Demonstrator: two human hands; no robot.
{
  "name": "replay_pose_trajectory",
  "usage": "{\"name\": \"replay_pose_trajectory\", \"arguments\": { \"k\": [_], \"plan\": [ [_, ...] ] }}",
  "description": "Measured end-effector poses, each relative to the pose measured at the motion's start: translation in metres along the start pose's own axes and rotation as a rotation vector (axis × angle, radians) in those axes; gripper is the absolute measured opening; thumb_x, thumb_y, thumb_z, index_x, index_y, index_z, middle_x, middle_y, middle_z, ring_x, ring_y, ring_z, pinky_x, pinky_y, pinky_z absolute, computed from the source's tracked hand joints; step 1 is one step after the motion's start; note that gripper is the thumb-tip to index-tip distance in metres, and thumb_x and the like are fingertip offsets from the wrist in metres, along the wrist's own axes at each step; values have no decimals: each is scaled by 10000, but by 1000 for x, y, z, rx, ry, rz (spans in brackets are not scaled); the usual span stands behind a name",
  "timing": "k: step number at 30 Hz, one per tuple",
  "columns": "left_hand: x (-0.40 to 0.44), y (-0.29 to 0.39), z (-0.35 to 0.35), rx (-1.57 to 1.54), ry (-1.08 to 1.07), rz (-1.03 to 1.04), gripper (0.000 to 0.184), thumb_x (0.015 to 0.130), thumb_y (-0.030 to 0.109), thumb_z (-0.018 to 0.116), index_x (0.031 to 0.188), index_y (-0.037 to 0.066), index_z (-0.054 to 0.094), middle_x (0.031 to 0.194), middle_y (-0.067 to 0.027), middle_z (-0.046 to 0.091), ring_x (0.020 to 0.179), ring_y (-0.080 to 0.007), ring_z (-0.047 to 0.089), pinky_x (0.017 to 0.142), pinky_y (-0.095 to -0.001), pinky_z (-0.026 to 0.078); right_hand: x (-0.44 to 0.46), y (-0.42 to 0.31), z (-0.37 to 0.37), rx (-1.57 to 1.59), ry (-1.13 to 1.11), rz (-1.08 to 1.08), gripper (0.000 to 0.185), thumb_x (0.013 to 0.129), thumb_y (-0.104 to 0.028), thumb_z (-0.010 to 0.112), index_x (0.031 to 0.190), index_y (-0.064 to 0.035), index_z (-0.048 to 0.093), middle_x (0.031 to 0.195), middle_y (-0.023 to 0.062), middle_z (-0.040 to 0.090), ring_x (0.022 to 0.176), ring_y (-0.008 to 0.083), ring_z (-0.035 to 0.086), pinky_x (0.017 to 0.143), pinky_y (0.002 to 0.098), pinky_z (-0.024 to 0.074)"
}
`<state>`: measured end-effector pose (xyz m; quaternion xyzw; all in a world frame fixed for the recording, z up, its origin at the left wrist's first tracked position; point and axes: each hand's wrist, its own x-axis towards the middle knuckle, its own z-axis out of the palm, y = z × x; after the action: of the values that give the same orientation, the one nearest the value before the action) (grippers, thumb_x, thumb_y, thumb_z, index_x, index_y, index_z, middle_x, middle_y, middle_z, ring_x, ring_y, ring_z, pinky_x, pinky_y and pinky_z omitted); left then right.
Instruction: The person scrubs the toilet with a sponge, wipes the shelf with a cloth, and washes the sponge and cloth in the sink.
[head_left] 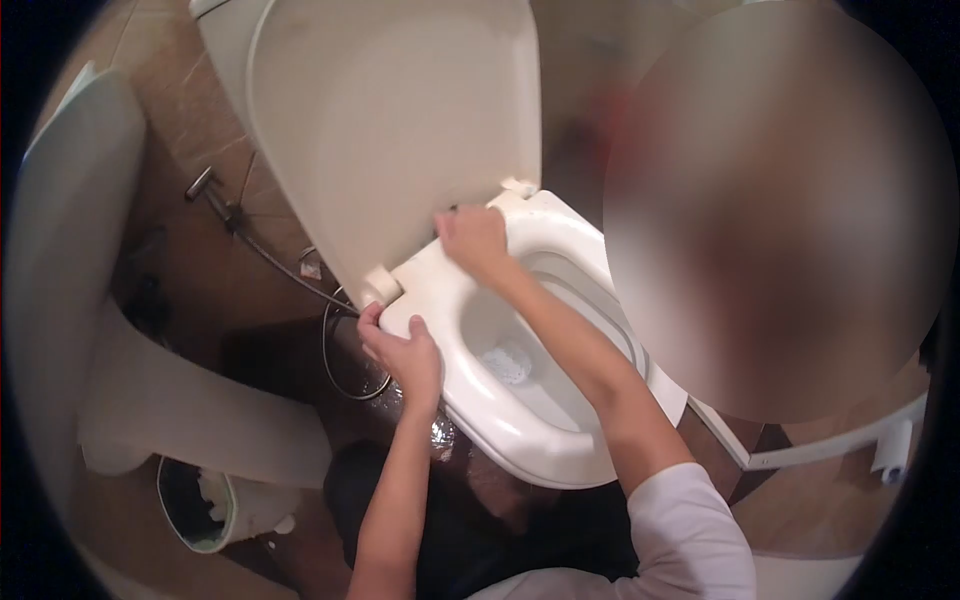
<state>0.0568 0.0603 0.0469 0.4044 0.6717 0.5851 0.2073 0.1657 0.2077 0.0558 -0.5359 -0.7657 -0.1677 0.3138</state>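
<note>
A white toilet seat (pixel 510 420) lies on the toilet bowl, with its lid (pixel 390 110) raised behind it. My left hand (pixel 402 352) touches the seat's rear left corner, just below the left hinge (pixel 381 285), its thumb and fingers apart. Near the middle of the seat's rear edge, my right hand (pixel 472 238) rests with its fingers curled at the gap under the lid. Whatever those fingers hold, if anything, is hidden. The right hinge (pixel 519 187) shows beyond my right hand. White foam or bubbles (pixel 506 365) lie in the bowl.
At the left, a metal spray nozzle (pixel 203 184) with a hose stands by the tiled wall, near a white sink (pixel 90 200) and its pedestal. A waste bin (pixel 228 510) sits at the lower left. A large blurred area covers the right side.
</note>
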Motion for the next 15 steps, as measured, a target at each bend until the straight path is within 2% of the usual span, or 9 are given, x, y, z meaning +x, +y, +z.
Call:
{"name": "replay_pose_trajectory", "arguments": {
  "k": [5,6,7,8,9,10,13,15],
  "plan": [
    [-2,1,-3,25,0,-1,547,761,25,631,1248,-16,385,1232,-214,461,1179,-371,387,1034,-461,265,-5,-31,-15,213,-26,-257,205,839,-231,544,734,-147,699,635,127,613,623,301,616,564,440,466],
    [-3,2,-3,24,-1,2,550,757,27,635,1246,-19,386,1235,-214,459,1183,-370,387,1036,-460,261,-1,-7,-12,214,-78,-312,199,837,-224,540,760,-157,710,637,124,617,636,296,623,571,443,467],
    [-3,2,-3,22,-6,8,554,752,29,639,1244,-23,388,1237,-214,457,1187,-369,387,1039,-458,257,7,22,0,37,-226,-285,207,845,-221,524,808,-185,725,651,119,630,654,281,634,590,451,472],
    [-3,1,-4,18,-10,13,555,753,31,640,1244,-27,387,1239,-215,455,1192,-375,386,1044,-462,250,15,48,-8,14,-300,-217,226,860,-237,501,844,-199,723,680,111,647,666,282,634,593,455,465],
    [-4,0,-5,18,-9,7,555,753,31,640,1244,-27,387,1239,-215,455,1192,-375,386,1044,-462,250,21,62,-25,-185,-328,-129,256,876,-248,472,884,-192,721,713,100,661,671,292,629,575,449,449],
    [-4,-1,-5,23,-9,15,552,755,30,637,1244,-26,388,1240,-213,456,1192,-377,386,1044,-464,250,21,65,-31,-170,-316,-57,290,892,-260,443,884,-144,709,735,113,666,691,301,622,600,435,439],
    [-3,0,-4,30,-6,34,548,760,28,633,1248,-23,389,1242,-211,456,1193,-380,386,1044,-468,250,12,28,-28,-243,-235,-67,307,894,-277,458,806,-92,686,709,137,645,703,306,615,642,435,439],
    [-6,1,-6,26,-8,44,547,762,26,631,1250,-20,389,1243,-209,456,1193,-381,386,1044,-470,250,-4,3,-18,30,-263,-232,269,881,-280,498,819,-68,652,698,136,621,710,300,611,667,433,438]
  ]
}}
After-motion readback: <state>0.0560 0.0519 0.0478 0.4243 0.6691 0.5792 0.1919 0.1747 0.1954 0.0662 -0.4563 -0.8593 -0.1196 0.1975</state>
